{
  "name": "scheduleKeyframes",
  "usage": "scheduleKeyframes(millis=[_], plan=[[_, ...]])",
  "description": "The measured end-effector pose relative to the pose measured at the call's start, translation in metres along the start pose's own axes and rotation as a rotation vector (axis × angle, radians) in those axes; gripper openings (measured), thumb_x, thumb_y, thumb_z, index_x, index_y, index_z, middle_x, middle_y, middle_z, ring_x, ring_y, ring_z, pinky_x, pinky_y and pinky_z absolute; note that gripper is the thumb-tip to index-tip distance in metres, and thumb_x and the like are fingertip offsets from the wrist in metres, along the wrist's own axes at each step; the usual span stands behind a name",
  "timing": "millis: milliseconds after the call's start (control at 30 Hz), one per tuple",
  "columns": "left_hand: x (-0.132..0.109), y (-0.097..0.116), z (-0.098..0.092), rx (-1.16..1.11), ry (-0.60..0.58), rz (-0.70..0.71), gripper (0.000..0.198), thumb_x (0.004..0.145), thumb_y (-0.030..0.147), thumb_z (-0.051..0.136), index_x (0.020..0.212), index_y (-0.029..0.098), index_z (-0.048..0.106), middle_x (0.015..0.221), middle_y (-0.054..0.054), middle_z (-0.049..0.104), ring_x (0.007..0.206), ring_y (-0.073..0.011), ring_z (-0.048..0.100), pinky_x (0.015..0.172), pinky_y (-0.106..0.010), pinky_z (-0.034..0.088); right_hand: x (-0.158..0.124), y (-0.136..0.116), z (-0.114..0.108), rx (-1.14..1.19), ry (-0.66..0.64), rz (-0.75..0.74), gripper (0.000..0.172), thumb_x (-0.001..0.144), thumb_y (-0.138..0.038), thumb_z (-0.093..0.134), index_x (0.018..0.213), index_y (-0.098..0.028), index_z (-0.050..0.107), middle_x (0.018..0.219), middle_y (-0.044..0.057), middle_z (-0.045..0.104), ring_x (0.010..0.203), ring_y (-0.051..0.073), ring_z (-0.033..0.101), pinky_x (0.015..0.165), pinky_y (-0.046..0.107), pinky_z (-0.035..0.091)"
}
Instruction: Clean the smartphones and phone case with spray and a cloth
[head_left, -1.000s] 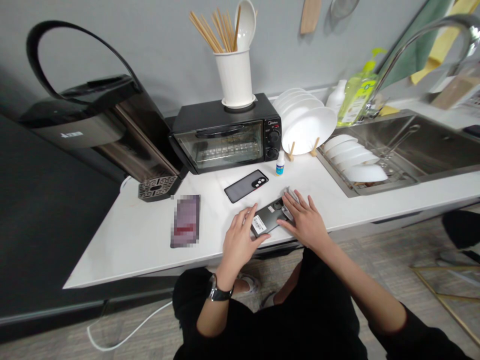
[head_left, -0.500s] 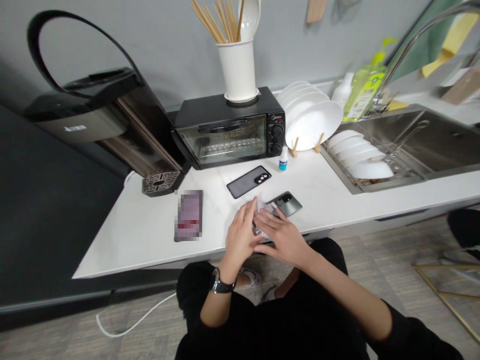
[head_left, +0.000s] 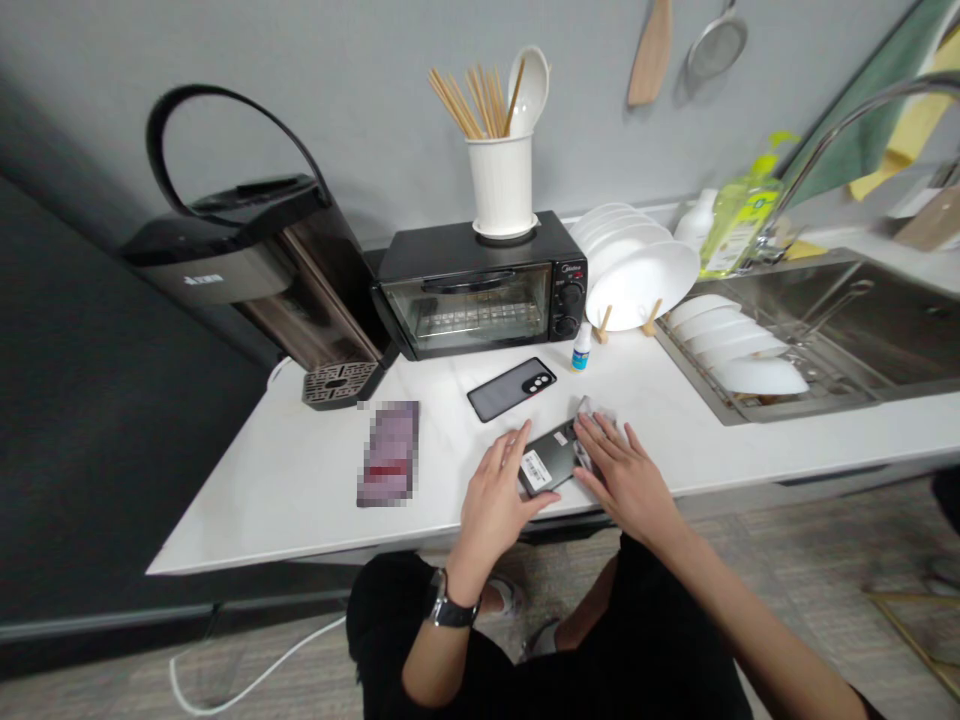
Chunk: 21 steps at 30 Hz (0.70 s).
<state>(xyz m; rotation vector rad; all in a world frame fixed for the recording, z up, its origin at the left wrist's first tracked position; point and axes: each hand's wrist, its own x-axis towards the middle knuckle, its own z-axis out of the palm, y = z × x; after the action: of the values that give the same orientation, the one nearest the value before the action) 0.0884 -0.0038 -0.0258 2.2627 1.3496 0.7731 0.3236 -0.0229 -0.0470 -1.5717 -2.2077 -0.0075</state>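
Note:
A dark grey phone [head_left: 551,458] with a white sticker lies back up near the front edge of the white counter [head_left: 300,480]. My left hand [head_left: 497,492] grips its near left end between thumb and fingers. My right hand [head_left: 628,472] presses a small white cloth [head_left: 590,408] onto the phone's far right end, fingers stretched over it. A black phone case [head_left: 511,388] lies just behind, apart from both hands. A small white dropper bottle [head_left: 581,347] with a blue label stands behind the case.
A blurred flat item [head_left: 388,453] lies to the left. At the back stand a black toaster oven [head_left: 480,290] with a white utensil holder [head_left: 501,185] on top, a dark water dispenser [head_left: 255,260] and a plate rack [head_left: 637,270]. The sink [head_left: 847,310] is to the right.
My right hand slid the cloth from the phone's near end, beside my left hand, back to its far right end. The view shifted slightly.

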Motion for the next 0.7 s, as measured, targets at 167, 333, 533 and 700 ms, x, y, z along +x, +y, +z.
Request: scheduleKeyframes(millis=[167, 333, 533, 700], plan=[[-0.002, 0.000, -0.003, 0.008, -0.036, 0.015, 0.105, 0.083, 0.008, 0.077, 0.168, 0.035, 0.021, 0.154, -0.010, 0.050, 0.142, -0.0275, 0.053, 0.121, -0.044, 0.046, 0.002, -0.060, 0.005, 0.164, -0.114, -0.220, 0.055, 0.110, -0.043, 0.046, 0.159, -0.018, 0.046, 0.164, 0.011, 0.048, 0.156, 0.029, 0.041, 0.128, 0.061, 0.030], [-0.001, -0.002, 0.000, 0.031, -0.012, -0.012, 0.107, 0.083, 0.026, 0.086, 0.167, 0.036, 0.022, 0.153, -0.010, 0.051, 0.141, -0.0308, 0.055, 0.118, -0.048, 0.049, -0.014, -0.022, -0.009, 0.108, -0.118, -0.115, 0.053, 0.112, -0.037, 0.041, 0.163, -0.025, 0.040, 0.167, 0.006, 0.044, 0.157, 0.027, 0.039, 0.127, 0.062, 0.033], [0.002, -0.005, 0.004, 0.054, 0.015, 0.024, 0.112, 0.078, 0.040, 0.092, 0.167, 0.035, 0.024, 0.150, -0.010, 0.054, 0.138, -0.0320, 0.057, 0.118, -0.049, 0.049, 0.000, 0.020, -0.004, -0.046, 0.013, 0.112, 0.059, 0.111, -0.043, 0.044, 0.163, -0.017, 0.041, 0.165, 0.015, 0.047, 0.157, 0.036, 0.037, 0.125, 0.064, 0.035], [-0.001, -0.004, 0.001, 0.030, 0.001, 0.024, 0.098, 0.087, 0.023, 0.081, 0.167, 0.034, 0.025, 0.150, -0.010, 0.054, 0.139, -0.0304, 0.056, 0.118, -0.048, 0.048, 0.013, -0.041, 0.006, 0.087, -0.030, -0.045, 0.061, 0.109, -0.047, 0.049, 0.159, -0.013, 0.047, 0.165, 0.019, 0.045, 0.156, 0.035, 0.040, 0.127, 0.063, 0.032]])
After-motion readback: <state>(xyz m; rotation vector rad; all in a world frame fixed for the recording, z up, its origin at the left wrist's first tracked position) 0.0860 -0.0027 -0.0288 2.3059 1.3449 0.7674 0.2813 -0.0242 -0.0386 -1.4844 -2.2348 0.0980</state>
